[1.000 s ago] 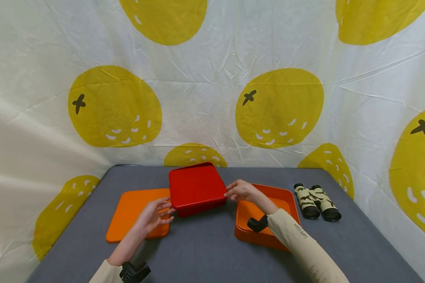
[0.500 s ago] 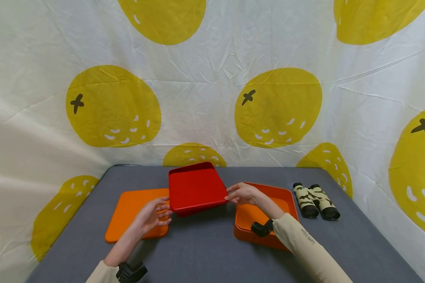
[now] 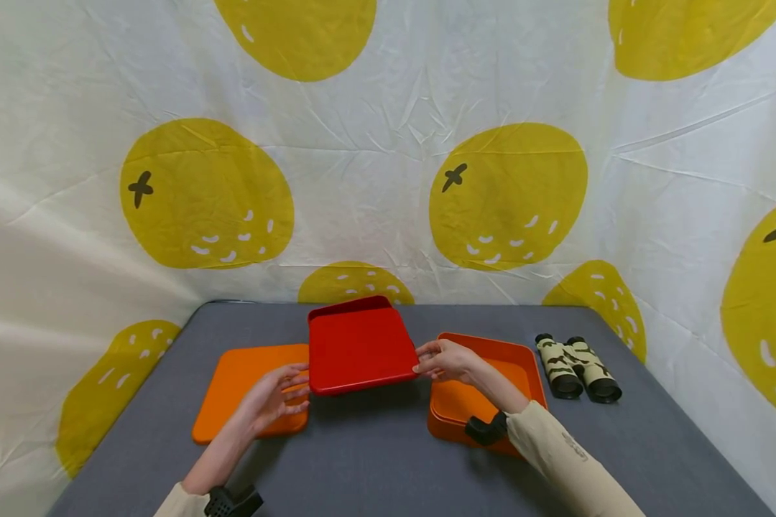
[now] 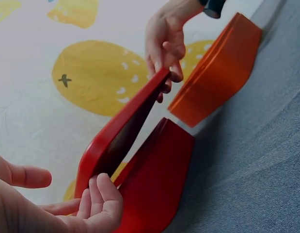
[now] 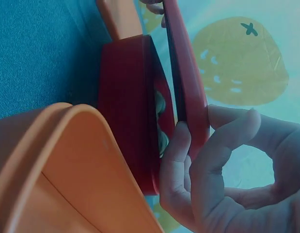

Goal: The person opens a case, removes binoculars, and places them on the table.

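A red lid [image 3: 362,348] is raised and tilted over a red box [image 4: 159,174], which it mostly covers in the head view. My right hand [image 3: 449,362] pinches the lid's right edge between thumb and fingers. At the left edge my left hand [image 3: 268,402] holds the lid with bent fingers, its thumb apart in the left wrist view. Through the gap between lid and box, pale greenish rounded things [image 5: 163,141] show in the right wrist view; their kind is unclear. Beneath my right forearm stands an open orange box [image 3: 446,429].
A flat orange lid [image 3: 229,391] lies on the grey table [image 3: 368,467], beneath my left hand. Camouflage binoculars [image 3: 575,366] rest at the right. A white curtain [image 3: 362,201] with yellow fruit prints hangs behind the table.
The lid's near edge has come up and slightly towards me, so less of the red box's front shows. Both hands have shifted slightly with it, my right hand a little lower in view.
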Demonstrator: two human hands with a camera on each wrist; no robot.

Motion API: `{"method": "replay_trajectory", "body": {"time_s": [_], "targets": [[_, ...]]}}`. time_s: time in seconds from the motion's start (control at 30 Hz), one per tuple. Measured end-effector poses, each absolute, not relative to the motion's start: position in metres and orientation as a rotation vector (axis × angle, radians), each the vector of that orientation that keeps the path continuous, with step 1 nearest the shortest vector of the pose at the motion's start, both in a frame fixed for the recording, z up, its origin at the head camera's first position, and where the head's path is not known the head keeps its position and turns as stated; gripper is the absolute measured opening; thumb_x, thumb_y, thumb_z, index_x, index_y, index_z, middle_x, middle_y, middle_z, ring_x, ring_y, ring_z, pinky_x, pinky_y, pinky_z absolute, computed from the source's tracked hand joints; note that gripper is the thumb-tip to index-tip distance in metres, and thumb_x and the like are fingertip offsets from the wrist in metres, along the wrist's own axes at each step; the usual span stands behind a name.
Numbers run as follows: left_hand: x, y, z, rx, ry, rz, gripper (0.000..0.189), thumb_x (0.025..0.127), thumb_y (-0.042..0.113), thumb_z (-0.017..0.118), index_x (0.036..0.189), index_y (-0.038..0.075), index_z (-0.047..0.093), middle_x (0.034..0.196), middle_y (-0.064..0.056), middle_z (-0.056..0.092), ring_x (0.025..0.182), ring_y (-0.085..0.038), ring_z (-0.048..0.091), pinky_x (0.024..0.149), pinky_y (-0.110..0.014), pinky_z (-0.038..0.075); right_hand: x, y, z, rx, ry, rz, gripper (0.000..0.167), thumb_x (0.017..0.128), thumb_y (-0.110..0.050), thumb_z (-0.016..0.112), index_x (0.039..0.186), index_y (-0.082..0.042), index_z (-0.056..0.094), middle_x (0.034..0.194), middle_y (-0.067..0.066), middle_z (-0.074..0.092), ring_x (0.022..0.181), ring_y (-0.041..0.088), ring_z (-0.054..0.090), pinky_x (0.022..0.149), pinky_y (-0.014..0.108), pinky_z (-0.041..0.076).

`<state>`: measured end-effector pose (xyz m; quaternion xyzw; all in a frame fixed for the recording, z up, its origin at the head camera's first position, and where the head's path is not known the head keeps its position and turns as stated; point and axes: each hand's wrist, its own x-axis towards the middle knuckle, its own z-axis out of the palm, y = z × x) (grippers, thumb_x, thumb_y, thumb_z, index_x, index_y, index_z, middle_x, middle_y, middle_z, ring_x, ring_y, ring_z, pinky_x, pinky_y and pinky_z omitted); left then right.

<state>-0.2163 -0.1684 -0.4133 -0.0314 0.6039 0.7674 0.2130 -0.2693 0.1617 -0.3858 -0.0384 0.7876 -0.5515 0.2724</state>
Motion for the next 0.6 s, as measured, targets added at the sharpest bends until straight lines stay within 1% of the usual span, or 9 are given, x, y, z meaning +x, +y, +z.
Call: {"method": "replay_trajectory", "body": {"time_s": [0.1,0.23,0.37,0.47,0.53,0.6], "targets": [[-0.215,-0.169,-0.412,-0.090,1.662,2.135,0.044,0.095,0.025,0.035,0.132,0.000,0.033,0.100,-0.001,0.055,0.088,-0.017,0.056,0.078,-0.031,0.048,-0.266,0.163,-0.385,-0.111,2.107,-1.495,0.054,0.081,-0.009,0.062,0.128,0.005,0.039,0.093,0.007,0.054,0.062,0.012,0.049,0.057,0.018,0.043],[-0.212,-0.172,-0.411,-0.046,1.656,2.107,0.047,0.096,0.028,0.034,0.134,0.001,0.031,0.101,0.000,0.055,0.088,-0.016,0.056,0.079,-0.030,0.048,-0.261,0.166,-0.384,-0.141,2.084,-1.494,0.060,0.081,-0.011,0.064,0.132,0.002,0.035,0.090,0.005,0.053,0.062,0.011,0.051,0.058,0.019,0.045],[-0.210,-0.175,-0.410,0.001,1.657,2.045,0.054,0.096,0.031,0.034,0.139,0.002,0.021,0.096,0.001,0.054,0.085,-0.014,0.056,0.077,-0.029,0.049,-0.254,0.170,-0.383,-0.187,2.058,-1.501,0.064,0.079,-0.013,0.066,0.133,0.000,0.033,0.089,0.004,0.054,0.065,0.011,0.055,0.060,0.021,0.049],[-0.210,-0.177,-0.409,0.049,1.654,1.988,0.058,0.096,0.032,0.033,0.141,0.003,0.012,0.094,0.002,0.053,0.083,-0.013,0.056,0.077,-0.029,0.049,-0.248,0.173,-0.383,-0.226,2.043,-1.501,0.067,0.078,-0.014,0.067,0.134,-0.002,0.032,0.088,0.003,0.053,0.066,0.012,0.055,0.060,0.021,0.049],[-0.209,-0.178,-0.408,0.057,1.646,1.963,0.060,0.095,0.033,0.033,0.142,0.003,0.010,0.093,0.001,0.053,0.083,-0.013,0.056,0.077,-0.030,0.049,-0.243,0.175,-0.384,-0.256,2.047,-1.491,0.071,0.077,-0.015,0.068,0.136,-0.003,0.030,0.087,0.003,0.052,0.066,0.013,0.054,0.059,0.022,0.048],[-0.208,-0.179,-0.408,0.047,1.643,1.937,0.060,0.095,0.034,0.034,0.141,0.004,0.011,0.094,0.001,0.053,0.082,-0.013,0.056,0.077,-0.031,0.049,-0.239,0.176,-0.384,-0.277,2.048,-1.480,0.076,0.076,-0.016,0.069,0.138,-0.005,0.027,0.086,0.003,0.051,0.065,0.013,0.053,0.057,0.022,0.047]]}}
